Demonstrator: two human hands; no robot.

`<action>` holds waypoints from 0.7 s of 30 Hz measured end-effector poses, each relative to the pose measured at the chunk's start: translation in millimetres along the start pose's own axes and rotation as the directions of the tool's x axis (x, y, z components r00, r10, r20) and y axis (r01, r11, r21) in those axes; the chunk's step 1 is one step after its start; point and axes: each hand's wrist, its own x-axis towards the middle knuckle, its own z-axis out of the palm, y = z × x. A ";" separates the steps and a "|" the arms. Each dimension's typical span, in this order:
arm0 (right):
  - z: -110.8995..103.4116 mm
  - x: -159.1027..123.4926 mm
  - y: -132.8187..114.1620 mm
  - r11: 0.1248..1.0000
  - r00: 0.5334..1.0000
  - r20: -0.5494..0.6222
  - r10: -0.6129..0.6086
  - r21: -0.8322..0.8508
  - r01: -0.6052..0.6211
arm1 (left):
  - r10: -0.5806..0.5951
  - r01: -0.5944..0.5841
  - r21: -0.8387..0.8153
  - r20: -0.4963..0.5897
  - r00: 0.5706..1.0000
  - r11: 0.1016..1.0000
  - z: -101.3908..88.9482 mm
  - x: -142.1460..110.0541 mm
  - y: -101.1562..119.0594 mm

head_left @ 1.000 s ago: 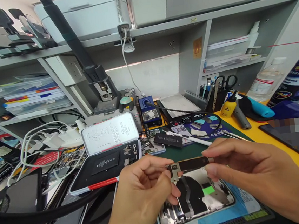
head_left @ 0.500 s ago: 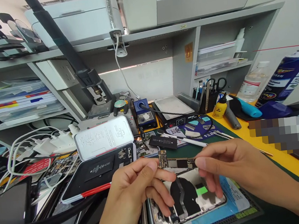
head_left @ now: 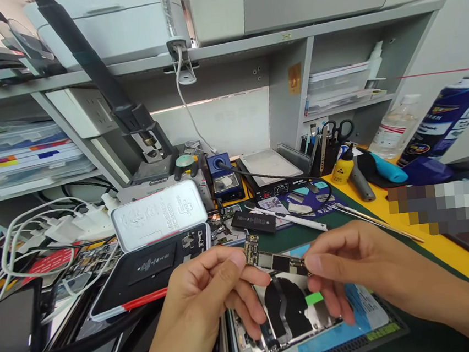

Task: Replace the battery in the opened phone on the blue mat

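Clamped between thumb and forefinger at both ends: by the left hand [head_left: 218, 288] at the wider end, by the right hand [head_left: 350, 259] at the narrow one. Grips there a slim, dark, L-shaped circuit board [head_left: 273, 261], with its component-covered face toward the camera. Runs left to right along its long axis, dipping toward the right hand; points its short leg up and away, at the left end. Held in the air over the far side of an open phone housing [head_left: 320, 317] with a round black patch [head_left: 273, 299] and a bright green sticker [head_left: 314, 299]. Set on a blue-and-white sheet [head_left: 359, 310] below, rising slightly to the right, so angled against the board. Placed just beyond the board: a flat black battery [head_left: 253, 222], near a long white pen-shaped tool [head_left: 301, 222]. Seen left of these: an open white-and-red case [head_left: 159, 216] with black lining.
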 end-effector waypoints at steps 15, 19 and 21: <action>23.3 -5.3 2.4 0.992 0.987 0.105 0.125 -0.020 -0.124 | -0.041 0.043 -0.005 0.177 0.983 0.999 -4.2 0.2 -8.4; 27.7 -5.2 10.3 0.990 0.987 0.084 0.140 -0.012 -0.139 | -0.040 0.019 0.122 0.173 0.984 0.992 0.9 -1.7 -11.1; 28.4 -5.5 14.0 0.990 0.987 0.071 0.144 -0.007 -0.143 | -0.027 0.000 0.156 0.175 0.984 0.988 2.7 -2.0 -11.8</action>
